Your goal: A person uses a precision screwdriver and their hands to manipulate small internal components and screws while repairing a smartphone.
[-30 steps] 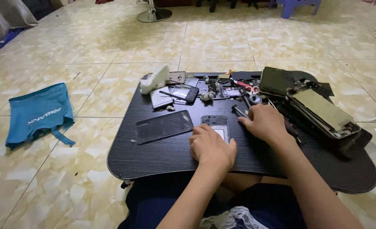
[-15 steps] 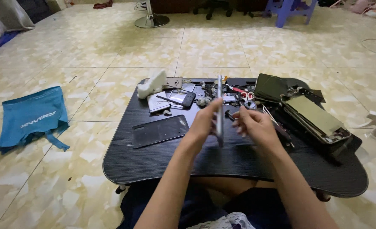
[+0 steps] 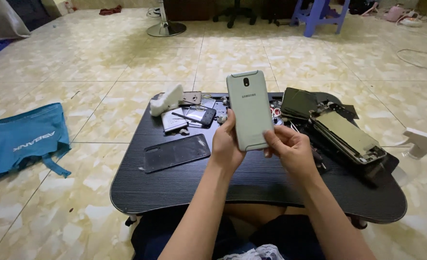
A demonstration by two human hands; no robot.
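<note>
Both hands held the phone [image 3: 250,110] upright above the table [image 3: 252,183], back outward: left hand [image 3: 227,144] clamped its edge, right hand [image 3: 290,147] pinched the bottom corner, seemingly inspecting it; steady grip needed.

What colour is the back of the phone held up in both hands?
Pale silver-grey, plain, with a small dark camera lens near the top; the phone shows clearly in the head view.

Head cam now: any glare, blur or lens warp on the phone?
Head view: the pale grey-green smartphone is sharp, evenly lit, no glare; left hand and right hand are crisp; soft sheen on the glossy beige floor tiles; the black low table shows slight wide-angle bowing.
</note>
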